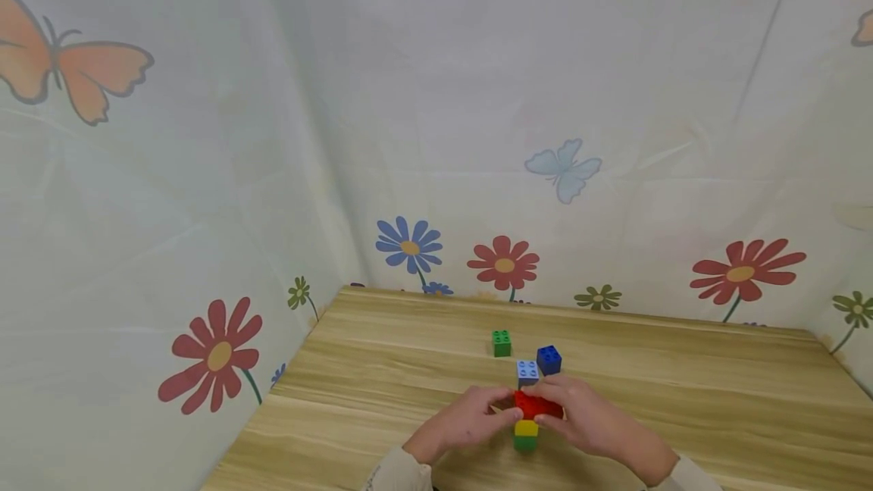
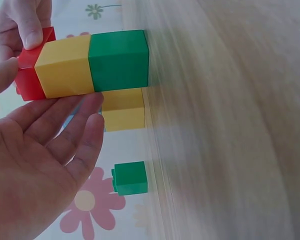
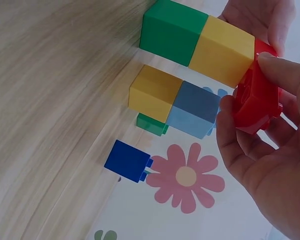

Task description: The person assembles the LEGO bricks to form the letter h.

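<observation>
A red building brick [image 1: 539,404] lies across the top of a yellow brick [image 2: 65,67], which sits on a green brick [image 2: 119,61]. The red one overhangs to the right, and its underside shows in the right wrist view. My right hand [image 1: 593,417] pinches this overhanging end between thumb and fingers. From the other side my left hand [image 1: 470,419] holds the red brick's left end, thumb at the near face and index finger at the far face. The left hand's other fingers [image 2: 87,145] stretch loosely beside the stack.
Just behind stands a second stack, a light blue brick [image 3: 194,107] on a yellow brick [image 3: 155,94]. Single bricks, one dark blue [image 1: 549,360] and one green [image 1: 501,343], sit farther back on the wooden table [image 1: 382,354]. A flower-printed curtain [image 1: 436,135] rises behind the table.
</observation>
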A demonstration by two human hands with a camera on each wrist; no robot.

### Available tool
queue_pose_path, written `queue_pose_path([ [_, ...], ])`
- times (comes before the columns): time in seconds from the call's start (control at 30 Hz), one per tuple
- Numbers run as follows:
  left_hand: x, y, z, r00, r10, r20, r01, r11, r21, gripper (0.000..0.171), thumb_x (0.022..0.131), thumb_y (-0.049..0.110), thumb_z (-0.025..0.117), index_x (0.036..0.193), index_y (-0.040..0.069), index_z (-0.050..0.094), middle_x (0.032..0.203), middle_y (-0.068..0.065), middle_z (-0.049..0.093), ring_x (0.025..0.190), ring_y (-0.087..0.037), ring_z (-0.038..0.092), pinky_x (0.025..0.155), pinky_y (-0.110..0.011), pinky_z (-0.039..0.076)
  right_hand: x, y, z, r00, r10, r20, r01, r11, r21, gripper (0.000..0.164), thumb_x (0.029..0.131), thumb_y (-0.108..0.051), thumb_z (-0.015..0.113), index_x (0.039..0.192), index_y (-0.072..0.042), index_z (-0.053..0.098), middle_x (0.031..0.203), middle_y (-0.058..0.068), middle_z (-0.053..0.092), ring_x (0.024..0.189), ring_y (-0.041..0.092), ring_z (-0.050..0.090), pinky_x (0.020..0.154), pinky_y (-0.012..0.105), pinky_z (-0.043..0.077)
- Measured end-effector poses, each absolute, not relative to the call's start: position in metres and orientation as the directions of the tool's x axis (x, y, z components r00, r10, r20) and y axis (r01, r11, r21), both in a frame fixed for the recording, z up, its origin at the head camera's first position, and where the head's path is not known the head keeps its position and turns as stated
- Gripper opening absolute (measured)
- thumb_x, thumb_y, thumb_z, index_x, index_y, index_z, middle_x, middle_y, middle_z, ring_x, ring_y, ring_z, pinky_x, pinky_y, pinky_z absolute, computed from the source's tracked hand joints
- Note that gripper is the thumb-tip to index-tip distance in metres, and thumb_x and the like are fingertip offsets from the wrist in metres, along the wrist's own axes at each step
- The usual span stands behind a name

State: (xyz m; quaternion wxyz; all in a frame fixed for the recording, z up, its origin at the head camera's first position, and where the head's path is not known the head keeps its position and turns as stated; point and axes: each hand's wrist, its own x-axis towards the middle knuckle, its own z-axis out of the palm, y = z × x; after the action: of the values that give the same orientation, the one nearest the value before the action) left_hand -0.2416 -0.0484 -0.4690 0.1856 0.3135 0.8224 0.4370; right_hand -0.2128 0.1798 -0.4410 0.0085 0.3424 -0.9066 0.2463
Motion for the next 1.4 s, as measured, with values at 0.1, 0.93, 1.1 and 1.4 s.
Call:
queue_pose_path([
  [0.1, -0.2411, -0.0487, -0.4686, -0.736, 0.676, -0.042, 0.339, 0.422, 0.841, 0.026, 0.097, 0.038, 0.052, 0.116, 0.023, 0.063, 0.108, 0.015, 0.062, 0.095, -0.001, 0.056, 0.082, -0.023, 0.047, -0.2120, 0.1793, -0.4407, -0.769, -0.614, 0.178, -0.620, 0.648, -0.442, 0.036, 0.087, -0.023, 0.069, 0.122, -0.014, 0.063, 0.115, -0.003, 0.062, 0.095, 0.011, 0.055, 0.082, 0.029, 0.051],
  [0.93, -0.2361, -0.0455, -0.4668, -0.735, 0.676, -0.043, 0.351, 0.435, 0.829, 0.031, 0.097, 0.038, 0.051, 0.120, 0.019, 0.062, 0.111, 0.013, 0.063, 0.099, -0.001, 0.056, 0.087, -0.026, 0.046, -0.2048, 0.1796, -0.4459, -0.791, -0.584, 0.181, -0.594, 0.662, -0.457, 0.039, 0.091, -0.035, 0.063, 0.124, -0.015, 0.061, 0.115, -0.004, 0.059, 0.094, 0.011, 0.053, 0.080, 0.031, 0.051],
  [1.1, -0.2374, -0.0461, -0.4674, -0.741, 0.670, -0.044, 0.338, 0.429, 0.838, 0.030, 0.097, 0.037, 0.052, 0.121, 0.021, 0.062, 0.109, 0.014, 0.062, 0.098, -0.001, 0.055, 0.085, -0.026, 0.046, -0.2058, 0.1804, -0.4498, -0.811, -0.554, 0.186, -0.567, 0.668, -0.482, 0.047, 0.091, -0.041, 0.061, 0.129, -0.014, 0.058, 0.118, -0.003, 0.058, 0.095, 0.011, 0.053, 0.080, 0.032, 0.051],
  [1.4, -0.2415, -0.0500, -0.4659, -0.765, 0.644, -0.035, 0.320, 0.426, 0.846, 0.027, 0.096, 0.035, 0.054, 0.119, 0.022, 0.060, 0.108, 0.013, 0.062, 0.097, -0.003, 0.055, 0.083, -0.026, 0.047, -0.2080, 0.1866, -0.4478, -0.840, -0.513, 0.176, -0.515, 0.655, -0.553, 0.043, 0.088, -0.031, 0.067, 0.125, -0.012, 0.056, 0.115, -0.004, 0.059, 0.091, 0.010, 0.054, 0.079, 0.032, 0.052],
])
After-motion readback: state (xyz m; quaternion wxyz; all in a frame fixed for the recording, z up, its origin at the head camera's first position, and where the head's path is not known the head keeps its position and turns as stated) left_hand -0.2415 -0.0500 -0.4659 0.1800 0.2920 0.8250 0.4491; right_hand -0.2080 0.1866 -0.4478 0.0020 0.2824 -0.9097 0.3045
